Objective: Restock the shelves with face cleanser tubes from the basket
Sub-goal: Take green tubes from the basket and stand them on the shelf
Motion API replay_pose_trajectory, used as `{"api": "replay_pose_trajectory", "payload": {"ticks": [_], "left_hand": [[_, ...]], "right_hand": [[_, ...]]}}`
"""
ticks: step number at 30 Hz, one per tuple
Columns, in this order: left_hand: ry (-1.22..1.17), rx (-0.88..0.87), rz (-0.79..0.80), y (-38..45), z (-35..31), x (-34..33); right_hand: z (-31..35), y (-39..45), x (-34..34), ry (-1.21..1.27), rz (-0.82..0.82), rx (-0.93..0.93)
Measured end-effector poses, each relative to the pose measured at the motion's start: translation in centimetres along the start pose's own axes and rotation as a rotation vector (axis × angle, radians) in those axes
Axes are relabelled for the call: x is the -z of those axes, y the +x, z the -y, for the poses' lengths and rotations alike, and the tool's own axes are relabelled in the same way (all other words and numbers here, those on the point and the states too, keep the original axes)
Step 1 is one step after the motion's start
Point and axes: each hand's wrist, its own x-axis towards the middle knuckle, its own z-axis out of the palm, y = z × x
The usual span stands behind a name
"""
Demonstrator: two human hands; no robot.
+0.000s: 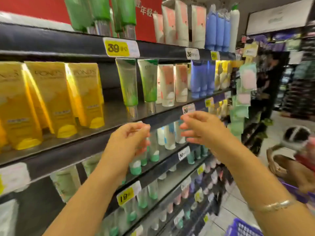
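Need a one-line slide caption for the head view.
Both hands, left hand and right hand, raised empty before a black shelf edge below yellow boxed cleansers and green tubes.

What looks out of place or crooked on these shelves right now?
The left green tube on the middle shelf leans to the right instead of standing straight like the green tube beside it. There is also an open gap between it and the yellow boxes.

Dark shelves run across the frame, yellow price tags on their edges. At left on the middle shelf stand yellow boxes; to their right, green tubes, pink-and-white tubes, then blue tubes. Lower centre, small green-capped tubes. Tiled floor at lower right, with a purple basket on it.
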Motion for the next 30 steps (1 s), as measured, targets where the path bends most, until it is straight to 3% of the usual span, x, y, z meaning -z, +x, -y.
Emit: {"api": "replay_pose_trajectory", "payload": {"ticks": [7, 12, 23, 30], "left_hand": [[0.028, 0.510, 0.172, -6.6, 15.5, -2.7], [0.013, 0.838, 0.222, -10.3, 22.7, -6.8], [0.104, 1.144, 0.318, -13.3, 33.3, -24.4], [0.175, 1.204, 0.273, -13.2, 38.0, -35.4]], "right_hand": [[-16.2, -10.7, 4.9, -0.003, -0.173, -0.544], [-23.8, -17.5, 10.7, 0.012, -0.313, -0.830], [-36.9, -22.8, 25.2, 0.203, -0.506, -1.132], [-43.7, -23.2, 34.4, 0.312, -0.605, -1.302]]}}
